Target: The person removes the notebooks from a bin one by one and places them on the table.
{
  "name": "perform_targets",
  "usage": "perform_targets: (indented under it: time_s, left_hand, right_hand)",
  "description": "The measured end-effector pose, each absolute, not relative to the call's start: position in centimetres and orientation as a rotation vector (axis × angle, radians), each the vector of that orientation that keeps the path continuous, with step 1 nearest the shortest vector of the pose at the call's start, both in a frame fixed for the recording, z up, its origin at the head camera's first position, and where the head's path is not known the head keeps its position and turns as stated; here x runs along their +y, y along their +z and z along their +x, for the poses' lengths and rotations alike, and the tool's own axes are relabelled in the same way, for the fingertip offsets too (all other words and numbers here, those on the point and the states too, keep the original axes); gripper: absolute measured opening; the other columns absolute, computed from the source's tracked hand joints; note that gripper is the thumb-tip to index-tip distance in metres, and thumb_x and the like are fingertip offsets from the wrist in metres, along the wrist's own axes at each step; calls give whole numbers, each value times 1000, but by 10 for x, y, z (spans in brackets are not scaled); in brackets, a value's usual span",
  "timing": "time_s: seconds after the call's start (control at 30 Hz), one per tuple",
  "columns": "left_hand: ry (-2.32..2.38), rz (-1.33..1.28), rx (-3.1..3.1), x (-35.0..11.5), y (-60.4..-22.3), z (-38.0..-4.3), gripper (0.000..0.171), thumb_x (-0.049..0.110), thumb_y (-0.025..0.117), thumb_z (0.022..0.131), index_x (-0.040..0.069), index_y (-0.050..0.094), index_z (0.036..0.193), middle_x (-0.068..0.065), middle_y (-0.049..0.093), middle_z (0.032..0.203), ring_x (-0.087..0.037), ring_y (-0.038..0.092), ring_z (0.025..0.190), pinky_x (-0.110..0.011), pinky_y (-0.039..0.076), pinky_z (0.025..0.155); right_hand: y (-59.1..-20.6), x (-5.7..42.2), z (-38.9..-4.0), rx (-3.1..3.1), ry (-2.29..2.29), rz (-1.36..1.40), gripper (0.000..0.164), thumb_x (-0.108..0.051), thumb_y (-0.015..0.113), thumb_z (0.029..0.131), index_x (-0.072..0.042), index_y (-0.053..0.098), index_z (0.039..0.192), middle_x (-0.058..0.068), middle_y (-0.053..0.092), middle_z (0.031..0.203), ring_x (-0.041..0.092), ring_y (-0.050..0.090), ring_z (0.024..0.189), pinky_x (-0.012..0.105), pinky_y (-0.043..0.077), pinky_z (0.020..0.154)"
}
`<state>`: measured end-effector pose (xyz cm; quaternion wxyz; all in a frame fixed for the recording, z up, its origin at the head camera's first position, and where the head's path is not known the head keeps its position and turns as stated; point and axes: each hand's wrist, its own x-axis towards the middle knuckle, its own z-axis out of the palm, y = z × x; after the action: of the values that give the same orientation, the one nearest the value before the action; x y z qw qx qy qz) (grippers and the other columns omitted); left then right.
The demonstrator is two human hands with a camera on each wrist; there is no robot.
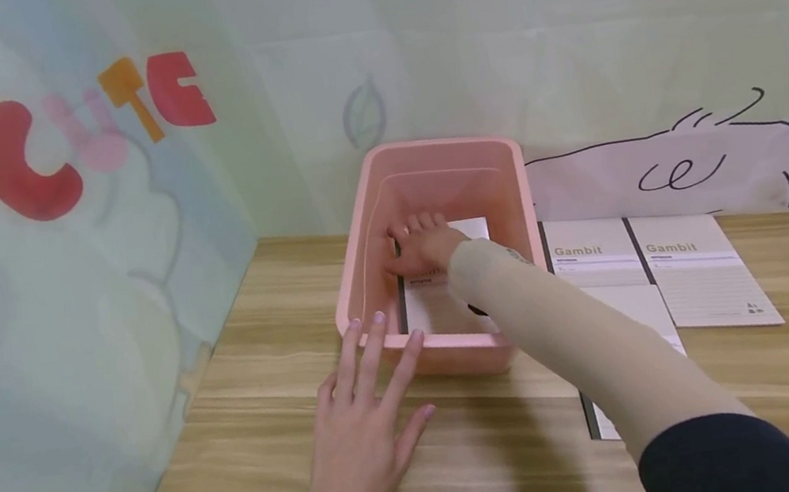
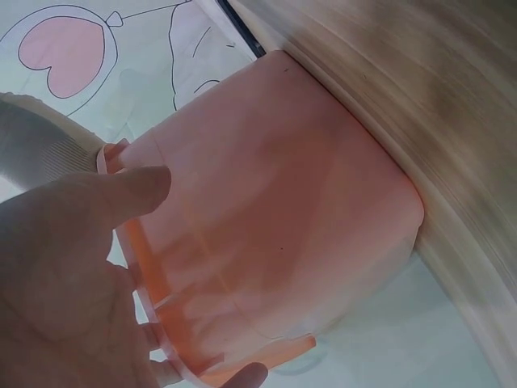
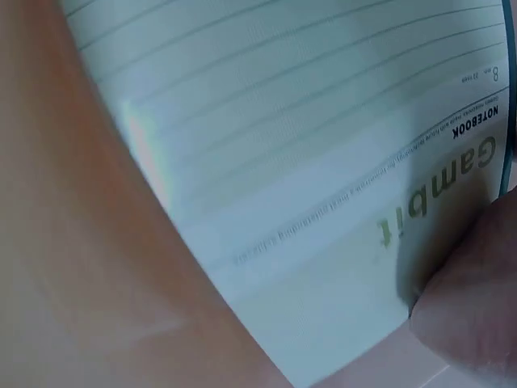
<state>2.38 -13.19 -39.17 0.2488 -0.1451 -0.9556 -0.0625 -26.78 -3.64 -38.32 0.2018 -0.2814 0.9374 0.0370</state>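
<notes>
A pink plastic bin [image 1: 523, 211] stands on the table against the back wall. Inside it lies a white Gambit notebook [image 1: 441, 307] with a dark spine, cover up. My right hand [image 1: 425, 248] reaches down into the bin over the top end of that notebook, fingers extended. In the right wrist view, part of this hand [image 3: 472, 295] covers a corner beside the printed title; its fingertips are hidden there. On the bin's front rim rest the straight fingers of my left hand [image 1: 362, 419], its thumb outside. The left wrist view shows the bin's outer wall [image 2: 283, 194] close to that hand.
Right of the bin, several more notebooks lie on the wooden table: one by the bin [image 1: 596, 255], another farther right [image 1: 708, 269], and one nearer [image 1: 638, 308], partly behind my right sleeve [image 1: 580, 329]. A printed cloth wall [image 1: 147, 314] borders the table's left and back.
</notes>
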Motion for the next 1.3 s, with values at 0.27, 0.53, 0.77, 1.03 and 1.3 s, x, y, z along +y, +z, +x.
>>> perform_targets:
  time_s: [0.27, 0.53, 0.77, 1.03, 1.3]
  left_hand:
    - [-143, -390, -2599, -130, -389, 24, 68, 62, 15, 111, 29, 33, 168, -10, 17, 178, -37, 21, 161, -58, 56, 94]
    - [-99, -391, -2680, -128, -386, 25, 82, 52, 64, 101, 32, 24, 170, -8, 8, 179, -36, 15, 163, -57, 56, 98]
    - [-115, -381, -2654, -125, -385, 23, 95, 46, 79, 94, 32, 24, 170, -10, 15, 178, -37, 18, 162, -56, 57, 95]
    - [-170, -389, -2641, -129, -386, 22, 99, 41, 84, 91, 31, 25, 170, -12, 20, 177, -39, 20, 161, -56, 57, 94]
    - [-195, -430, -2610, -136, -386, 17, 99, 38, 85, 89, 29, 28, 170, -11, 19, 177, -40, 21, 160, -57, 58, 92]
  right_hand:
    - [-366, -38, -272, 2770, 108, -873, 78, -63, 31, 108, -20, 15, 171, 18, 22, 171, 37, 24, 155, 55, 20, 127]
    - [-343, -34, -265, 2916, 113, -965, 72, -59, 33, 109, -17, 22, 167, 19, 30, 165, 37, 30, 149, 54, 25, 125]
    - [-286, -27, -255, 2991, -122, -1092, 67, -51, 37, 106, -18, 28, 164, 16, 39, 157, 35, 36, 141, 50, 32, 115]
    - [-206, -9, -225, 3127, -261, -1334, 67, -41, 41, 99, -18, 32, 161, 12, 42, 129, 31, 36, 112, 41, 29, 92]
    - [-150, 38, -208, 3356, -280, -1419, 67, -41, 42, 97, -18, 33, 160, 16, 40, 127, 37, 33, 117, 46, 24, 96]
